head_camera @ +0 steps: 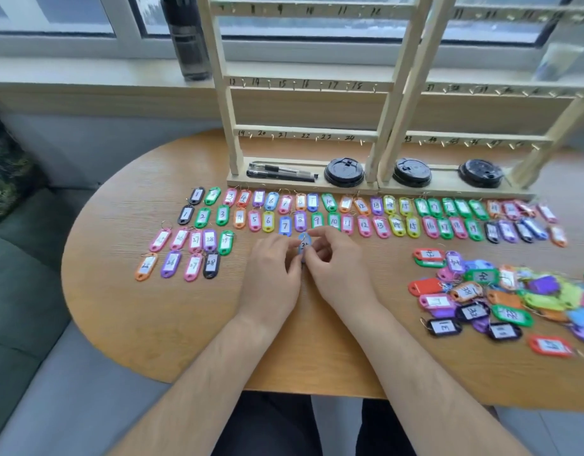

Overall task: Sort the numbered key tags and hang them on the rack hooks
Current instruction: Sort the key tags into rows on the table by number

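My left hand and my right hand meet at the table's middle and pinch one light blue key tag between their fingertips; its number is partly hidden. Two long rows of sorted numbered tags lie in front of the wooden rack. A smaller group of tags numbered in the twenties lies at the left. An unsorted heap of coloured tags sits at the right. The rack's numbered hooks carry no tags.
Two black pens and three black cup lids rest on the rack's base. A dark bottle stands on the windowsill. The oval wooden table borders a grey sofa on the left.
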